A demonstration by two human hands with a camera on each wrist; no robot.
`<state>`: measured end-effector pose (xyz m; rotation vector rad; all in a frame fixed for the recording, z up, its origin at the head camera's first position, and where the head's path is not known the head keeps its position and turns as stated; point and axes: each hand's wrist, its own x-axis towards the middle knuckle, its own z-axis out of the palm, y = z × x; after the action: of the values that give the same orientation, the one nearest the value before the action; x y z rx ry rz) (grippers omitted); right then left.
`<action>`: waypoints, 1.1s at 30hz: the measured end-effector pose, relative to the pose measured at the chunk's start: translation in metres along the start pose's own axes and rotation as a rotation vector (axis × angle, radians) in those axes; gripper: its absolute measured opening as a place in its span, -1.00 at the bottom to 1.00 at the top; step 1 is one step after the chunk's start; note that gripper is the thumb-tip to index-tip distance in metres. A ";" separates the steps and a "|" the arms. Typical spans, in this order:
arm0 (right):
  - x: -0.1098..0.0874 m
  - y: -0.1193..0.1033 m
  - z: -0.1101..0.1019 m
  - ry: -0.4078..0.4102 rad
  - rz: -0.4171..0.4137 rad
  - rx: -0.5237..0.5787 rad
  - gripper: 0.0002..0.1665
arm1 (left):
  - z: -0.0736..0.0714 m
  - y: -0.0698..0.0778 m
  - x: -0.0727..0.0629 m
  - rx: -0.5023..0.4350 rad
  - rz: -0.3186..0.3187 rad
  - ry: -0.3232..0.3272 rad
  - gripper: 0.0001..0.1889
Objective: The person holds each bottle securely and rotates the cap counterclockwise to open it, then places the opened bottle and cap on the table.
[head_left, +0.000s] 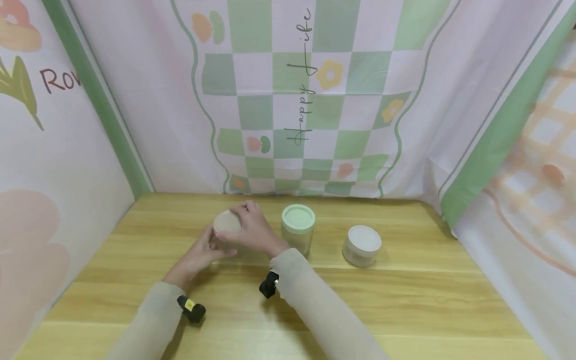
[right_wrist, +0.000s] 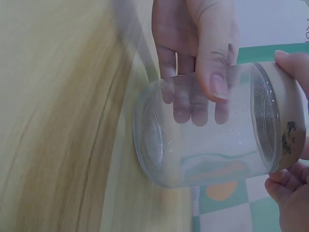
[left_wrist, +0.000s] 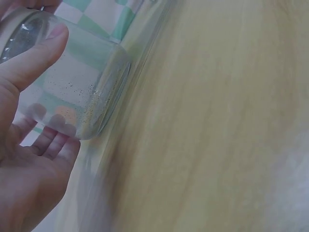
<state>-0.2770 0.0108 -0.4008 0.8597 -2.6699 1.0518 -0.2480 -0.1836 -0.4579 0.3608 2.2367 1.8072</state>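
A clear, see-through jar [right_wrist: 217, 145] with a beige lid [head_left: 226, 222] is between both hands, left of the middle of the table. My left hand [head_left: 198, 256] grips the jar's body, thumb on one side and fingers curled round the other. With fingers and thumb around the lid's rim, my right hand [head_left: 260, 231] holds the top. A dark mark shows on the lid's side in the right wrist view. The lid sits on the jar's mouth. Whether the jar's base touches the table, I cannot tell.
Just right of my right hand stands a tall jar with a green lid [head_left: 299, 218]. Farther right is a short clear jar with a white lid [head_left: 363, 239]. All are on a wooden table [head_left: 427, 300], with patterned curtains [head_left: 292, 110] behind and at both sides.
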 end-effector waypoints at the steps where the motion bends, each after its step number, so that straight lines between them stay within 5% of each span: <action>1: 0.000 -0.001 -0.001 -0.006 0.005 0.009 -0.05 | 0.000 0.000 0.000 0.000 0.001 -0.001 0.13; 9: 0.002 0.002 -0.006 -0.082 0.021 0.093 -0.11 | -0.002 0.006 -0.003 0.011 -0.020 -0.025 0.09; 17: 0.010 0.008 -0.011 -0.203 -0.046 0.094 -0.13 | -0.005 0.006 -0.003 0.031 -0.019 -0.050 0.09; 25: 0.008 0.008 -0.013 -0.216 -0.049 0.098 -0.10 | -0.003 0.005 -0.001 0.020 -0.015 -0.035 0.12; 33: -0.005 -0.008 -0.014 -0.162 0.055 0.052 0.02 | -0.003 0.001 0.000 0.008 -0.012 -0.029 0.09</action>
<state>-0.2696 0.0180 -0.3873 0.9236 -2.8255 1.1139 -0.2488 -0.1858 -0.4564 0.3717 2.2221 1.7762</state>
